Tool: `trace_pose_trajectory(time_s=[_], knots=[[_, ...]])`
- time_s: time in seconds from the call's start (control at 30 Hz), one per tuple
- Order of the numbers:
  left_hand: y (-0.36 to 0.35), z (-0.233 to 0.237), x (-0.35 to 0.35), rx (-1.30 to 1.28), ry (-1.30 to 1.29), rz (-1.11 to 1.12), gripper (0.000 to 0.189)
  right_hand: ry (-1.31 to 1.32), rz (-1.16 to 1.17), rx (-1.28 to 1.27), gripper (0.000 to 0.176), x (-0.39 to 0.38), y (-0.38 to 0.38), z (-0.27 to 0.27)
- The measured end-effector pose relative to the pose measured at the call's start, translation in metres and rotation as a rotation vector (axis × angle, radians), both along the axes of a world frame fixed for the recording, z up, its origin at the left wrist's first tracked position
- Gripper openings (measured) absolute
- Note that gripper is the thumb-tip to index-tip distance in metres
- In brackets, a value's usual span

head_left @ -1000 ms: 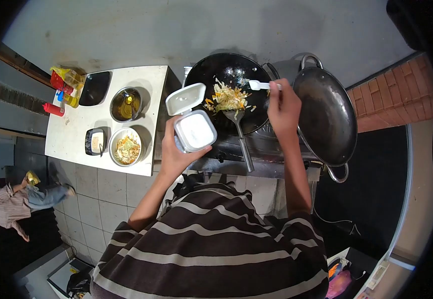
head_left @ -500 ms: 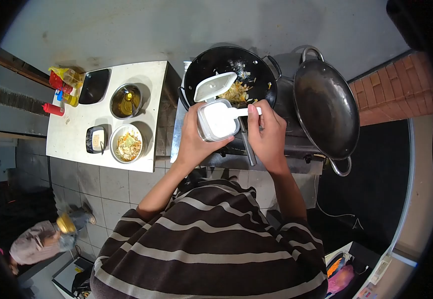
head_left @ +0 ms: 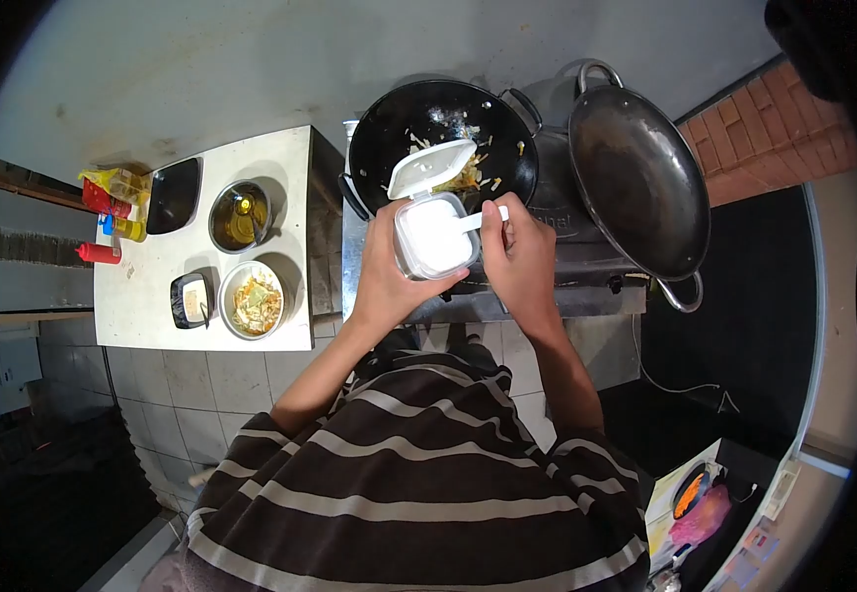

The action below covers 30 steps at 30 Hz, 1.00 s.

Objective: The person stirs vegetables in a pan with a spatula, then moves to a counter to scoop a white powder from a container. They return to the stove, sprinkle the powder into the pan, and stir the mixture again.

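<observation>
My left hand [head_left: 382, 264] is wrapped round a clear square tub [head_left: 410, 259] filled with white powder [head_left: 436, 235]. Its white hinged lid [head_left: 432, 168] stands open on the far side. Between the thumb and fingers of my right hand [head_left: 521, 259] is the handle of a small white spoon [head_left: 488, 217], whose head reaches into the powder and is hidden there. Just beyond the tub, a black wok [head_left: 379, 128] on the stove holds pale chopped pieces and yellowish food [head_left: 470, 178], partly covered by the lid and tub.
A second wok [head_left: 635, 183] leans at the right of the stove [head_left: 571, 266]. On the white table [head_left: 152, 296] at left are a bowl of shredded food [head_left: 257, 301], a metal bowl of oil [head_left: 241, 217], a small black dish [head_left: 191, 300], a black tray [head_left: 174, 195] and a red bottle [head_left: 100, 254].
The view has turned slightly, and the person at the lower left has mostly gone out of it. My right hand and the spoon have shifted a little left relative to the tub.
</observation>
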<state>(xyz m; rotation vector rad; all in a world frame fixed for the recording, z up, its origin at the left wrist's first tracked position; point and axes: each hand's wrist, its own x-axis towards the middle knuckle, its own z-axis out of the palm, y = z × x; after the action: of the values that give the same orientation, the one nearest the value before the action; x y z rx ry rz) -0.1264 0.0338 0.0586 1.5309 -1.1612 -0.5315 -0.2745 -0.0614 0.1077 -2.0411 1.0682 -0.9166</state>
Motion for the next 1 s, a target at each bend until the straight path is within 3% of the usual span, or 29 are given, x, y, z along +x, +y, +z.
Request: trace_pose_trajectory(time_s=[0.23, 0.43, 0.5, 0.63, 1.0], knots=[[0.001, -0.002, 0.007, -0.007, 0.01, 0.004, 0.094, -0.084, 0.013, 0.105, 0.022, 0.001, -0.01, -0.008], [-0.002, -0.001, 0.012, -0.023, 0.036, 0.008, 0.094, -0.085, 0.025, 0.044, 0.021, 0.006, -0.014, 0.008], [-0.002, -0.002, 0.013, -0.014, 0.023, 0.022, 0.094, -0.011, 0.035, -0.135, 0.019, 0.009, -0.016, 0.009], [-0.004, -0.002, 0.015, -0.023, 0.016, 0.03, 0.095, 0.034, 0.026, -0.183, 0.018, 0.008, -0.023, 0.007], [-0.012, 0.005, 0.014, -0.028, 0.044, 0.011, 0.094, -0.054, 0.0, 0.0, 0.022, 0.008, -0.035, 0.001]])
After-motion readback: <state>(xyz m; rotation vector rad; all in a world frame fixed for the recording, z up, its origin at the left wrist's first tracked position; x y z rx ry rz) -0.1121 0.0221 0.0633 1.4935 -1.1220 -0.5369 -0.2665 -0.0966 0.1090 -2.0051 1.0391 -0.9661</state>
